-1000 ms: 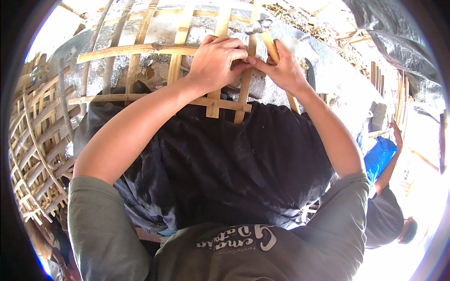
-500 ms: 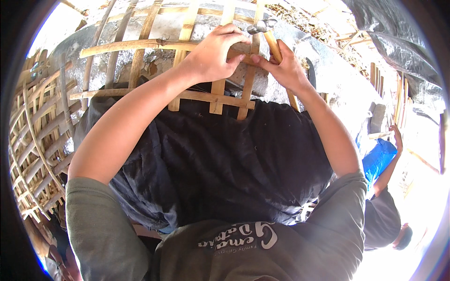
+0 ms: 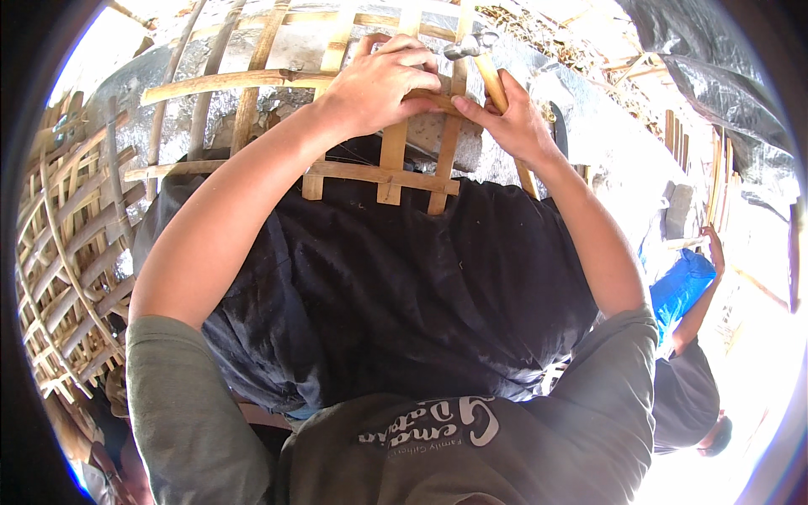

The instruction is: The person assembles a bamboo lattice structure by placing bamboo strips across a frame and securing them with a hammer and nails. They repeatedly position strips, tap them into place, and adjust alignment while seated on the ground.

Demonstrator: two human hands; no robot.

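A lattice of flat bamboo slats (image 3: 347, 172) lies across my lap over a black cloth (image 3: 404, 286). My left hand (image 3: 379, 84) presses down on a crossing of the slats near the top of the lattice. My right hand (image 3: 509, 122) grips the wooden handle of a small hammer (image 3: 471, 46), whose metal head sits just above the left hand's fingers. The two hands almost touch.
A woven bamboo basket frame (image 3: 67, 252) stands at my left. Grey stone or concrete (image 3: 278, 42) lies under the lattice. At the right, another person in a dark shirt (image 3: 686, 396) holds a blue thing (image 3: 682, 282). Bamboo sticks and a silver tarp (image 3: 715, 76) are at upper right.
Both hands have shifted a little up the lattice, and the hammer head now shows above the left fingers. The lattice has slid slightly away from me.
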